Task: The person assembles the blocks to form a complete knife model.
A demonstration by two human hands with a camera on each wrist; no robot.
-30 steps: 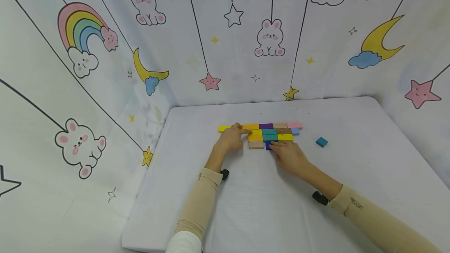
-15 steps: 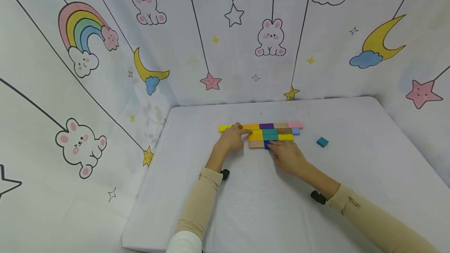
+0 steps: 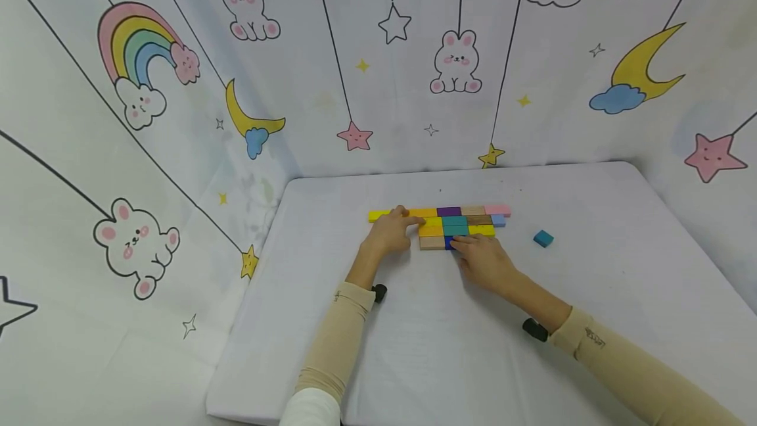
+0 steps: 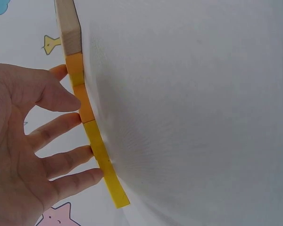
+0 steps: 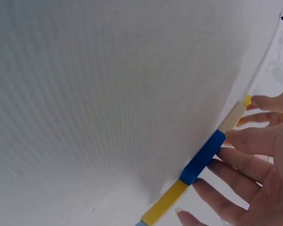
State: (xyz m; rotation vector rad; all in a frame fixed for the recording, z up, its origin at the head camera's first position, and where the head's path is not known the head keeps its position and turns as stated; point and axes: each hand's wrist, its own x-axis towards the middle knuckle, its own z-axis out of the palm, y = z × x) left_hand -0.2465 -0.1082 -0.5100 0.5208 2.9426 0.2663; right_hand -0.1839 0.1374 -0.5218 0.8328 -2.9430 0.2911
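Flat coloured wooden blocks lie in several rows side by side on the white table. My left hand [image 3: 387, 234] lies at the left end, fingers spread. In the left wrist view, its fingertips touch a long yellow block [image 4: 106, 165] and its thumb tip is at an orange block [image 4: 86, 106]. My right hand [image 3: 487, 260] is over the front row, its fairly straight fingers lined along a dark blue block [image 5: 203, 157]. This block sits against a plain wooden block [image 3: 432, 243] on its left. A yellow block [image 3: 481, 231] and two teal blocks [image 3: 455, 226] lie behind.
A loose teal block [image 3: 543, 238] lies apart to the right of the rows. The back row ends in a pink block [image 3: 498, 210]. A patterned cloth wall [image 3: 408, 104] rises behind the table [image 3: 426, 347].
The dark blue block has slid slightly left under my right hand, closing the gap to the plain wooden block. My left hand has stayed in place.
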